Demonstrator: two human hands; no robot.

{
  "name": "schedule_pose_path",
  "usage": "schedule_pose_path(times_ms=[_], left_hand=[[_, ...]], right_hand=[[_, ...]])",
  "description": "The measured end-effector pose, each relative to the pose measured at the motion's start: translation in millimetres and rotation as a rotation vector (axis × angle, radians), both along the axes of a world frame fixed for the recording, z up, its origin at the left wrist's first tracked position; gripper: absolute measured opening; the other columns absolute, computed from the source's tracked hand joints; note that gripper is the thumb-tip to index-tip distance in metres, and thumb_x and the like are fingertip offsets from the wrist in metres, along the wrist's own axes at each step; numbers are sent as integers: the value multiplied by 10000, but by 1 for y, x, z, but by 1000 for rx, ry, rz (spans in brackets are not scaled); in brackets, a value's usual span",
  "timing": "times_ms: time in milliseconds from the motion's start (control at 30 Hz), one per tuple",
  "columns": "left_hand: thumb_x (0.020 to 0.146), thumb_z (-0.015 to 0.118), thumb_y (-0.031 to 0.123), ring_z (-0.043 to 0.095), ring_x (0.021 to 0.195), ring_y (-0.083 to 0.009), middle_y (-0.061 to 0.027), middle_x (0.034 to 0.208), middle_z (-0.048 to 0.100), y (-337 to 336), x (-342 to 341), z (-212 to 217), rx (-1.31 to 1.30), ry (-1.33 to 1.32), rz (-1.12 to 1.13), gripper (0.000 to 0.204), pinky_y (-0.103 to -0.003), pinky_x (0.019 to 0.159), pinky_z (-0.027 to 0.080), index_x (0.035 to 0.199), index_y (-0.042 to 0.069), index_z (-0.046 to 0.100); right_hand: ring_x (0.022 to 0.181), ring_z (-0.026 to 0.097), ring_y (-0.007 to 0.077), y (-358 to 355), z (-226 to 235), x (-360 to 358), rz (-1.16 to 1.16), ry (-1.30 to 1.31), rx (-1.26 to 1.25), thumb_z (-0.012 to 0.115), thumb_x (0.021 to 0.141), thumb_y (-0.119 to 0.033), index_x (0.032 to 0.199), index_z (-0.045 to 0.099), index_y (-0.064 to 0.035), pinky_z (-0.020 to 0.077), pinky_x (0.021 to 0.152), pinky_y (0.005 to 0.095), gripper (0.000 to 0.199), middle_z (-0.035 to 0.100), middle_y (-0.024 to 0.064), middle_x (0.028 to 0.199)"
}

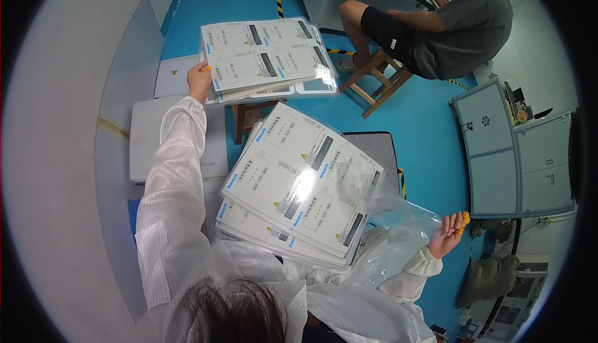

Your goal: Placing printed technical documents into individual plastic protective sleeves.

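I see left hand [199,81] gripping the left edge of the upper sheet stack [240,53], over a wooden stool [240,125]; right hand [445,234] pinching clear film [408,221] beside the lap stack [280,162]; film looks limp, slippery, light, pinch 1 edge; sheets probably stiff, slick, 2-handed edge hold; blue logos [230,179], yellow triangles [277,204] printed.

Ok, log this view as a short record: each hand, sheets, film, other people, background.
left hand: fingers at left edge of far sheet stack, grip unclear
right hand: pinching clear plastic film
near sheet stack: close to the body, fanned unevenly
film: stretches from near stack's right side
co-worker: seated on wooden stool
background: grey cabinet, blue floor
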State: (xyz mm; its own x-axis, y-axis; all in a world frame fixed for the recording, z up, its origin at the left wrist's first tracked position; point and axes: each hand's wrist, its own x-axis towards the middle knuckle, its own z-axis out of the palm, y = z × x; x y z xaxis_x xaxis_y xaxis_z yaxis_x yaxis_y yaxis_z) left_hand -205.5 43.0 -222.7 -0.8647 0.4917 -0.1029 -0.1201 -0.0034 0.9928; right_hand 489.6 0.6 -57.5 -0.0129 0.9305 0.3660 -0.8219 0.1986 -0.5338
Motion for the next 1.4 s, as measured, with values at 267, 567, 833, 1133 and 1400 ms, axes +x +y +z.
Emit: schedule_pose_path(times_ms=[267, 567, 833, 1133, 1400], left_hand=[[781, 583, 63, 605, 763, -142, -107, 866, 655, -26, 19, 29, -301, 498, 102, 326, -237, 675, 464, 1098, -10, 595], [806, 567, 75, 564, 710, -139, -111, 888, 648, -161, 108, 56, -496, 358, -914, 309, -248, 653, 459, 1103, -5, 594], [853, 539, 124, 610, 779, -258, -191, 937, 638, -229, 156, 72, -602, 502, -972, 238, -295, 707, 475, 1031, -5, 632], [715, 697, -14, 570, 823, -149, -87, 996, 576, -233, 144, 59, -219, -68, -924, 523, -239, 759, 485, 1200, 66, 519], [780, 624, 1, 571, 842, -133, -88, 987, 591, -231, 141, 56, -238, -159, -895, 388, -236, 773, 481, 1157, 50, 547]], right_hand=[[419, 333, 56, -18, -17, -167, 301, -331, -147, 417, 936, -335, 1025, 485, -64, 271, 383, 215, 293, 448, -5, 616], [574, 520, 106, -56, -93, -309, 535, -1221, 316, 578, 847, -237, 952, 611, 20, 427, 561, 222, 280, 608, 61, 721], [636, 591, 150, -56, -119, -328, 485, -1343, 215, 586, 822, -101, 965, 623, 23, 461, 609, 244, 193, 645, 117, 752], [632, 496, 80, -59, -111, -332, 457, -1319, 217, 550, 874, -185, 955, 614, 31, 411, 604, 206, 239, 601, 44, 722], [670, 525, 87, -57, -108, -334, 486, -1332, 218, 543, 871, -129, 963, 613, 37, 427, 641, 209, 202, 616, 59, 748]])
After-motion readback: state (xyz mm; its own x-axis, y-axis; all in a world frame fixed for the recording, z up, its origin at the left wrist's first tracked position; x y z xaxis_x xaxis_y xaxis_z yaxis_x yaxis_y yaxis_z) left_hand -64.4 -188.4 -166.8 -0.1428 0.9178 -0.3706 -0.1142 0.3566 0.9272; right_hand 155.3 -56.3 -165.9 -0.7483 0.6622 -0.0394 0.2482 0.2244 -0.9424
